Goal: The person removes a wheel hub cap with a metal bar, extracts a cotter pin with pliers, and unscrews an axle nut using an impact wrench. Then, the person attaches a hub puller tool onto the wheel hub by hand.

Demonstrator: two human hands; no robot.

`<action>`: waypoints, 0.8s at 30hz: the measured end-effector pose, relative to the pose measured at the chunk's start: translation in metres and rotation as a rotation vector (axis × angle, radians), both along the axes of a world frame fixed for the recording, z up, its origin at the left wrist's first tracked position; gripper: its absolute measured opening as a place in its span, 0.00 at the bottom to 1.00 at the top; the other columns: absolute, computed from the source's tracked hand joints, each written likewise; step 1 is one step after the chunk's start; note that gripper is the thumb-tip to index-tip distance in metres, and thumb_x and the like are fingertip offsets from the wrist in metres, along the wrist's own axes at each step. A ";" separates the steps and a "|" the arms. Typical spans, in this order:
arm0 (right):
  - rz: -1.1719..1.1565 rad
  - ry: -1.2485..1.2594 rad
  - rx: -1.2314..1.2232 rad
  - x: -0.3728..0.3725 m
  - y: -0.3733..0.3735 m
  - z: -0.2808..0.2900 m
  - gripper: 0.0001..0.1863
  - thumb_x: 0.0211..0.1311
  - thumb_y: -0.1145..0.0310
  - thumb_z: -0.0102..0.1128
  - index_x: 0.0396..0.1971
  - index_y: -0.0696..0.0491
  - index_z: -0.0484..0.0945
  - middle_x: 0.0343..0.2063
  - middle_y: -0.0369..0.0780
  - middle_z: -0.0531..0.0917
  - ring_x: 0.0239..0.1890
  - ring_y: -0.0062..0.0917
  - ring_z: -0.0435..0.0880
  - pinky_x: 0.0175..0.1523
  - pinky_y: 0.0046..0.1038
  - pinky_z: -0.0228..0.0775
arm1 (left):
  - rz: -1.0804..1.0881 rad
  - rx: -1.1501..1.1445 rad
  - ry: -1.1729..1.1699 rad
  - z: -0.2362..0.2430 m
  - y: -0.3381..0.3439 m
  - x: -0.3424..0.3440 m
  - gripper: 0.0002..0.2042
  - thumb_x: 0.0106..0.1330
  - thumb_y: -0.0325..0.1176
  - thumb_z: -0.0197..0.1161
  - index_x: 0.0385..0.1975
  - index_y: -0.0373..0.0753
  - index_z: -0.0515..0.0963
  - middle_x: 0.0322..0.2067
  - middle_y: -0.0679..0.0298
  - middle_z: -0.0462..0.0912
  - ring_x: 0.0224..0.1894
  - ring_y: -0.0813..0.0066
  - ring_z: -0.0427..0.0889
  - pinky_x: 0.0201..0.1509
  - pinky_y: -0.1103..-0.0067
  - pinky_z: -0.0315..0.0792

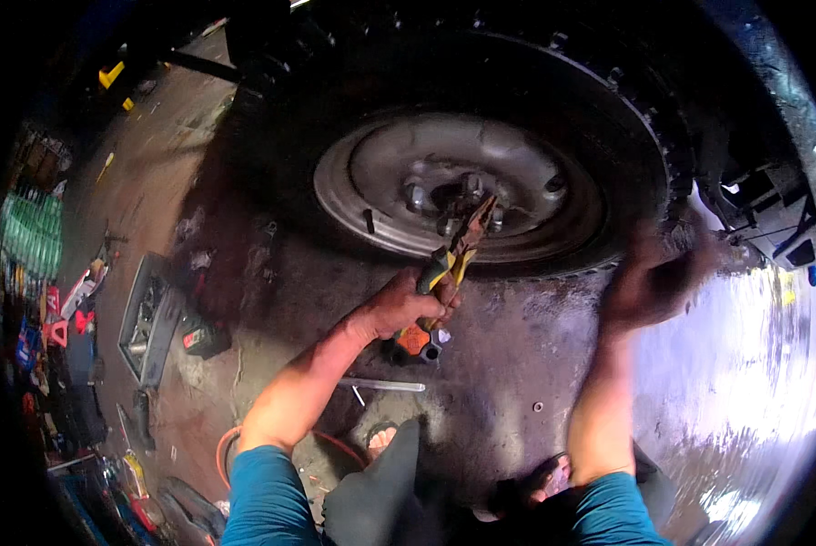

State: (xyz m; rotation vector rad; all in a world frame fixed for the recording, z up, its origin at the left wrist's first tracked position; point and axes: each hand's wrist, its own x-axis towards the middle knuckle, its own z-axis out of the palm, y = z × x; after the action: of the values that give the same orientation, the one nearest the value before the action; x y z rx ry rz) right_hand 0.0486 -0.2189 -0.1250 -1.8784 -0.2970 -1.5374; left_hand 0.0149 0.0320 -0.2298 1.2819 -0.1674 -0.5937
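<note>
My left hand (410,302) is closed around pliers (462,247) with yellow-and-black handles. Their worn, rusty jaws point up and away, in front of the wheel's hub as seen from here. The grey steel wheel (380,173) has lug nuts around its centre and sits in a big black tyre (280,155). Beside the tyre's near right side, my right hand (649,287) is raised and blurred. Its thumb and fingers look apart, and nothing shows between them. Just below my left hand is an orange-and-black object (417,342), partly covered; its kind is unclear.
A metal bar (385,386) lies on the floor before my feet, near a small ring-shaped part (538,407). Leftward are a grey tray of metal parts (144,323), a dark power-tool-like object (205,335) and an orange hose (226,455). Bright glare covers the wet-looking floor (735,382) at right.
</note>
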 end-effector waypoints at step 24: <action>0.676 0.614 0.150 0.065 -0.058 0.041 0.56 0.37 0.37 0.65 0.61 0.61 0.55 0.55 0.51 0.66 0.57 0.37 0.66 0.62 0.32 0.55 | 0.617 -0.184 0.445 0.078 -0.138 -0.041 0.06 0.48 0.22 0.50 0.24 0.41 0.65 0.21 0.67 0.68 0.20 0.76 0.71 0.19 0.77 0.69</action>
State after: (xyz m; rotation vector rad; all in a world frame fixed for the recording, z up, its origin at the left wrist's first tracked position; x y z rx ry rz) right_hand 0.1138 -0.2770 -0.0843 -1.7718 -0.4517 -0.4947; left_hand -0.0264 -0.1060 -0.1517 0.9259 0.5169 -0.3044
